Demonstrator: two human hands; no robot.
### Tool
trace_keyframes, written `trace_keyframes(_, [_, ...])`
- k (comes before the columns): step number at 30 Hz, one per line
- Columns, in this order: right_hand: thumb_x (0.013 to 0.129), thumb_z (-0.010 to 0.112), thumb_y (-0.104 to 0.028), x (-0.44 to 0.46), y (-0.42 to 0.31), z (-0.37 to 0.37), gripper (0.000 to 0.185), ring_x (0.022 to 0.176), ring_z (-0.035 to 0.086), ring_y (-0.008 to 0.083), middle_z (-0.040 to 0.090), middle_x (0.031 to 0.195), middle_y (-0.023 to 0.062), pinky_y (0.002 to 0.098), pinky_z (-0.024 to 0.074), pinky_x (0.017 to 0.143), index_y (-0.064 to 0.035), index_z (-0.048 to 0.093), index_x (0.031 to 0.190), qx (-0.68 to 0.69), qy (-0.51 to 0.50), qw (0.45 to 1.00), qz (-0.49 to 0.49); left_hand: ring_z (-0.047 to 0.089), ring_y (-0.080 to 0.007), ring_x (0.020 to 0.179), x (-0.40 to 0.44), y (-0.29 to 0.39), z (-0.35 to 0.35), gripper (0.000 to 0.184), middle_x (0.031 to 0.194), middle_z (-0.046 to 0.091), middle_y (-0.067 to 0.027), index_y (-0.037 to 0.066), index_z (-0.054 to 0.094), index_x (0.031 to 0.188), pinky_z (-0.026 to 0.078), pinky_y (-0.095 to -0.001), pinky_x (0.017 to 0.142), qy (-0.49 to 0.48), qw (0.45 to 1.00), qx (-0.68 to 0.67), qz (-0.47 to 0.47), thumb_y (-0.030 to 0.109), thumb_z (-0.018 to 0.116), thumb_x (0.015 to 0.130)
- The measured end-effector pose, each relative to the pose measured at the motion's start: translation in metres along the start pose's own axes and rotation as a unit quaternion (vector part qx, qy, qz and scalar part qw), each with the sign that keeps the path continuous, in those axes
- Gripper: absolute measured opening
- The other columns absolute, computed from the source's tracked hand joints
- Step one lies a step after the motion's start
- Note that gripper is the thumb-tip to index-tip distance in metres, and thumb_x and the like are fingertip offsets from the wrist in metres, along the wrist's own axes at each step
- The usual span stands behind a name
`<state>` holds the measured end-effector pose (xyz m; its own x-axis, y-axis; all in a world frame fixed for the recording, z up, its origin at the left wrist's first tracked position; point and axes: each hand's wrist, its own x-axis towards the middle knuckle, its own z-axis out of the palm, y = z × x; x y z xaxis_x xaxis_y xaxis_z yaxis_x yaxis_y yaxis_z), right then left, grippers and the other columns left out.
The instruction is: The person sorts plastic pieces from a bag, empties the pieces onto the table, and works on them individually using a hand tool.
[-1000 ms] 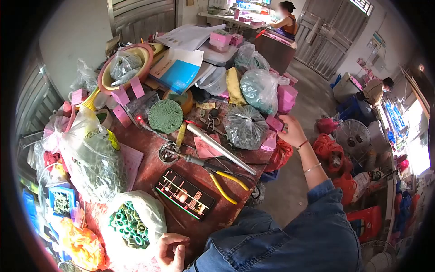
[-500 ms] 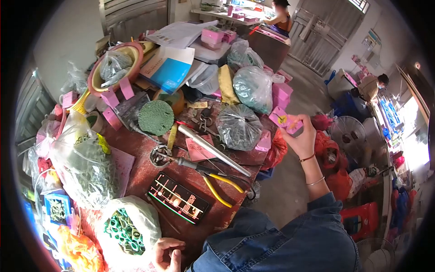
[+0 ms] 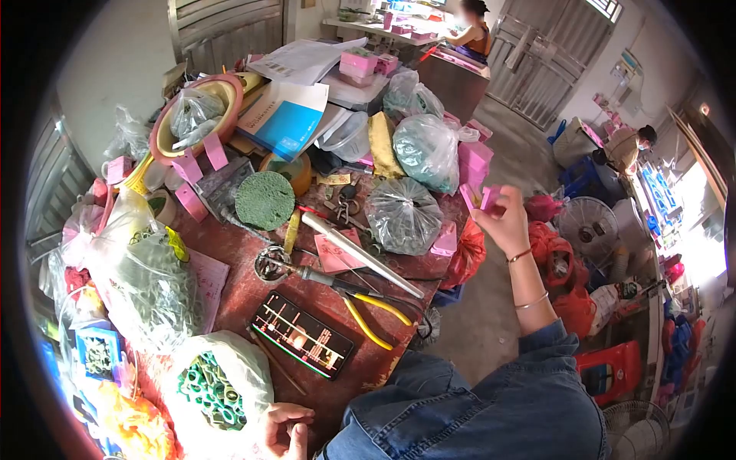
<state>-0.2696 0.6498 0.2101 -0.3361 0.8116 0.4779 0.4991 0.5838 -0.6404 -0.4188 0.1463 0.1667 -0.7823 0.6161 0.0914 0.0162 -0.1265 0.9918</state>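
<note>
My right hand (image 3: pixel 506 226) is raised past the table's right edge, its thumb and fingers pinching a pink rubber mould (image 3: pixel 488 198). The mould is seen nearly edge-on, with a gap between two upright pink parts. My left hand (image 3: pixel 287 431) rests at the table's front edge, fingers loosely curled and thumb apart, holding nothing. Beside it stands an open white plastic bag (image 3: pixel 259 368) full of small green rings (image 3: pixel 211 391). A phone (image 3: pixel 301 335) with a lit screen lies on the table, close to yellow-handled pliers (image 3: pixel 368 326) and a soldering-iron-like tool (image 3: pixel 314 276).
Tied clear bags (image 3: pixel 405 216), a round green pad (image 3: pixel 264 200), a white rod (image 3: pixel 362 254) and a blue-and-white booklet (image 3: pixel 287 121) crowd the red table (image 3: pixel 230 287). A red stool (image 3: pixel 609 372) and fan (image 3: pixel 589 222) stand right. Two people work farther back.
The pink mould has turned in my right hand from showing its marked flat face to nearly edge-on, with its parts separated. My left hand has stayed in place.
</note>
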Motion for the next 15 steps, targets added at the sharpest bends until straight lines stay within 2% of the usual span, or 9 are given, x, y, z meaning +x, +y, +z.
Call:
trace_keyframes(2, [0.074, 0.09, -0.028, 0.007, 0.062, 0.016, 0.059, 0.087, 0.073, 0.0265, 0.073, 0.098, 0.0183, 0.0372, 0.0571, 0.082, -0.0003, 0.058, 0.115, 0.0, 0.015, 0.999, 0.036, 0.064, -0.0172, 0.085, -0.008, -0.022, -0.013, 0.026, 0.099, 0.067, -0.0153, -0.002, 0.06, 0.107, 0.054, -0.0298, 0.078, 0.0, 1.0, -0.006, 0.0, 0.022, 0.066, 0.099])
trace_keyframes(4, [0.076, 0.088, -0.032, 0.006, 0.07, 0.027, 0.057, 0.088, 0.073, 0.0281, 0.074, 0.101, 0.0201, 0.0379, 0.0571, 0.083, 0.0, 0.062, 0.115, -0.025, 0.034, 0.995, 0.094, 0.064, -0.0178, 0.085, -0.009, -0.024, -0.016, 0.024, 0.1, 0.067, -0.0159, -0.002, 0.06, 0.107, 0.054, -0.0303, 0.078, 0.004, 1.0, -0.009, 0.001, 0.02, 0.065, 0.099])
trace_keyframes(5, [0.076, 0.088, -0.032, 0.003, 0.063, 0.033, 0.057, 0.088, 0.073, 0.0281, 0.074, 0.101, 0.0201, 0.0379, 0.0571, 0.083, 0.0, 0.062, 0.115, -0.022, 0.033, 0.995, 0.092, 0.064, -0.0183, 0.085, -0.005, -0.014, -0.012, 0.024, 0.1, 0.067, -0.0162, -0.003, 0.06, 0.107, 0.054, -0.0306, 0.078, -0.007, 1.0, 0.0, -0.003, 0.02, 0.064, 0.1])
trace_keyframes(7, [0.075, 0.088, -0.031, -0.003, 0.045, 0.038, 0.052, 0.096, 0.071, 0.0312, 0.073, 0.103, 0.0197, 0.0408, 0.0557, 0.087, -0.0018, 0.064, 0.112, -0.045, -0.002, 0.997, 0.066, 0.064, -0.0187, 0.086, -0.001, -0.007, -0.009, 0.024, 0.101, 0.067, -0.0165, -0.003, 0.06, 0.108, 0.054, -0.0309, 0.078, -0.02, 1.0, 0.01, -0.007, 0.019, 0.064, 0.1])
trace_keyframes(8, [0.078, 0.085, -0.028, -0.002, 0.059, 0.047, 0.044, 0.099, 0.067, 0.0368, 0.071, 0.102, 0.019, 0.0462, 0.0533, 0.089, -0.0034, 0.066, 0.11, -0.162, 0.005, 0.986, -0.047, 0.065, -0.0188, 0.086, 0.0, -0.006, -0.008, 0.024, 0.101, 0.067, -0.0168, -0.003, 0.059, 0.109, 0.054, -0.0311, 0.078, -0.025, 1.0, 0.012, -0.002, 0.019, 0.063, 0.1])
trace_keyframes(11, [0.081, 0.081, -0.025, 0.0, 0.072, 0.065, 0.039, 0.1, 0.062, 0.0402, 0.068, 0.1, 0.0188, 0.0501, 0.0505, 0.089, -0.0042, 0.066, 0.111, -0.221, 0.066, 0.968, -0.098, 0.065, -0.0189, 0.087, 0.002, -0.002, -0.007, 0.023, 0.101, 0.067, -0.0174, -0.003, 0.059, 0.11, 0.055, -0.0311, 0.079, -0.038, 0.999, 0.022, 0.014, 0.018, 0.062, 0.101])
trace_keyframes(15, [0.082, 0.08, -0.023, 0.01, 0.08, 0.072, 0.037, 0.099, 0.062, 0.0413, 0.067, 0.1, 0.019, 0.0508, 0.0505, 0.089, -0.0042, 0.066, 0.112, -0.217, 0.068, 0.967, -0.112, 0.065, -0.0189, 0.087, 0.0, -0.008, -0.016, 0.022, 0.103, 0.066, -0.0182, -0.004, 0.058, 0.111, 0.055, -0.0311, 0.08, -0.057, 0.998, 0.031, 0.015, 0.016, 0.061, 0.102])
